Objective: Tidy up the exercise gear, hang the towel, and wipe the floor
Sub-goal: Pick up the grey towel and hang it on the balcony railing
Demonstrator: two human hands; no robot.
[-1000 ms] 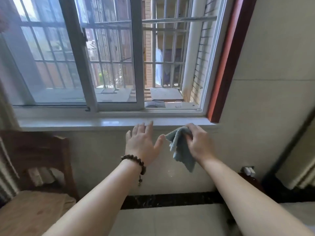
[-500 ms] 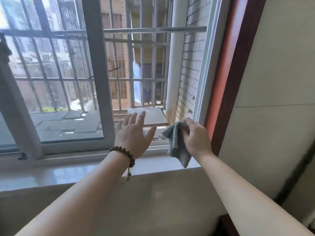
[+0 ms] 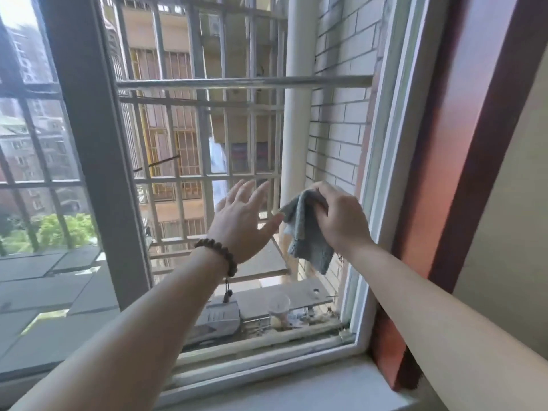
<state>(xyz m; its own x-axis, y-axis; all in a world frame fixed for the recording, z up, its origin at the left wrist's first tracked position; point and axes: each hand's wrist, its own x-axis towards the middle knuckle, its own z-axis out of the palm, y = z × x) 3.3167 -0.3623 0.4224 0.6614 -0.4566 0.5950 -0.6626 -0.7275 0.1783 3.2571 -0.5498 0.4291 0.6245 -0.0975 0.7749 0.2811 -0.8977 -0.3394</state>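
Pale stone sill is seen nearest, bare | right hand is clenched on grey towel, held beside white window frame | left hand is spread, grasping nothing, thumb near towel | horizontal rail and bars lie beyond the open gap

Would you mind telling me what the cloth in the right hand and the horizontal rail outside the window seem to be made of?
The towel looks like soft grey microfibre or terry: matte, nubby, folding limply from the right hand. The rail appears to be metal tube, pale grey with a dull sheen and worn patches; whether painted or bare I cannot tell.
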